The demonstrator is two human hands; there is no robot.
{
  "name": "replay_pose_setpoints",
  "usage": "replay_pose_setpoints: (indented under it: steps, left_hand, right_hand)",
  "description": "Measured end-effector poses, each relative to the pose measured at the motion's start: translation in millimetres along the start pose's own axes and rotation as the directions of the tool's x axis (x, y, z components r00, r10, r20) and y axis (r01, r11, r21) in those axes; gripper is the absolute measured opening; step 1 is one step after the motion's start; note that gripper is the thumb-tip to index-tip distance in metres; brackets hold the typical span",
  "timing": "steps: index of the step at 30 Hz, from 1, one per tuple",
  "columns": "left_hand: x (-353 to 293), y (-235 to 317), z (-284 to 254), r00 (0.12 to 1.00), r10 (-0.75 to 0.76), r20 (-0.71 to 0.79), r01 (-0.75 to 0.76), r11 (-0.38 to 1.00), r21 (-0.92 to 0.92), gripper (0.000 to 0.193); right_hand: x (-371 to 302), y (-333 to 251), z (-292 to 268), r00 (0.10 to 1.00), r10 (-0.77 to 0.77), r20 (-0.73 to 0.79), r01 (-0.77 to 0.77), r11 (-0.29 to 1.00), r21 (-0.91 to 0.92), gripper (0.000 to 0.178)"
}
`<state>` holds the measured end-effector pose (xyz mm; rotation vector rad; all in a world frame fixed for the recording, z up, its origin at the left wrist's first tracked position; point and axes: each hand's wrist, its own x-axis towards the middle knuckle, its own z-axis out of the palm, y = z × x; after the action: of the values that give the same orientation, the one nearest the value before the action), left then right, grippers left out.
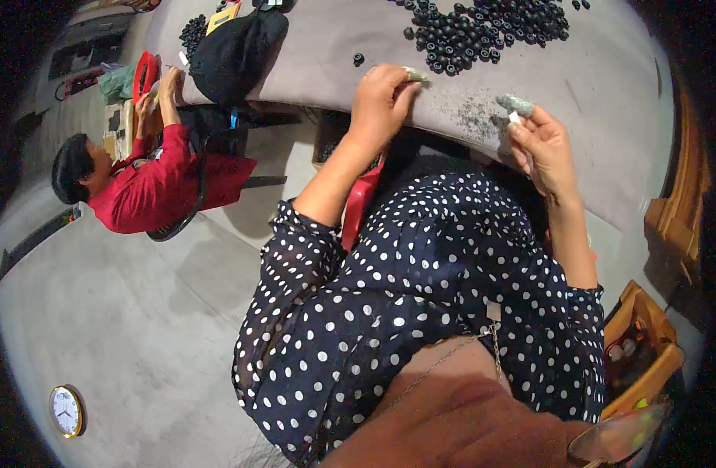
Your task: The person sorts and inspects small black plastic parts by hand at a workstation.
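Observation:
My left hand (pixel 383 101) rests at the front edge of the grey-covered table, its fingers curled in. A greyish-green wrap (pixel 416 75) covers one of its fingertips; whatever it may pinch is hidden. To the right, my right hand (pixel 545 148) is raised over the table edge, thumb and fingers together around a small white piece (pixel 515 118). Another greyish-green wrap (pixel 515 104) covers its index fingertip. One small black round part (pixel 358 59) lies alone beyond my left hand. A large pile of similar black parts (pixel 471 35) spreads farther back.
Dark crumbs (pixel 479 117) are scattered on the grey tablecloth (pixel 607 93) between my hands. A black bag (pixel 237 58) hangs over the table's left part. At the left, a person in red (pixel 159 183) sits handling a red tray (pixel 145 76). A wooden chair (pixel 646 351) stands right.

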<state>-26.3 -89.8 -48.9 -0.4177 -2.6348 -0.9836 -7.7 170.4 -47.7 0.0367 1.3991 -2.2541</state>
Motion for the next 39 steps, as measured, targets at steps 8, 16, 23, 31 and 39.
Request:
replay_pose_setpoints:
  steps: [8,16,23,31,39]
  left_hand:
    - [46,-37,-1,0.979,0.166,-0.120,-0.132,0.960,0.249,0.011]
    - [81,-40,-7,0.984,-0.061,0.166,0.022,0.973,0.231,0.015]
    - [68,-27,1,0.991,0.036,0.129,-0.073,0.952,0.298,0.019]
    - [23,41,-3,0.753,-0.332,0.568,0.633,0.134,-0.762,0.021]
    - [-9,59,17,0.594,-0.214,0.775,0.641,-0.457,-0.617,0.014]
  right_hand:
    - [0,0,-2,1.000,0.014,-0.003,-0.014,1.000,-0.026,0.027]
    - [4,3,2,0.999,0.023,0.047,-0.022,1.000,-0.020,0.031]
    - [0,7,-2,0.999,0.022,0.034,-0.021,0.999,-0.024,0.027]
    - [-15,-7,18,0.995,-0.066,0.078,0.072,0.995,-0.075,0.033]
    - [-14,-5,22,0.978,-0.058,0.202,0.077,0.993,-0.088,0.034]
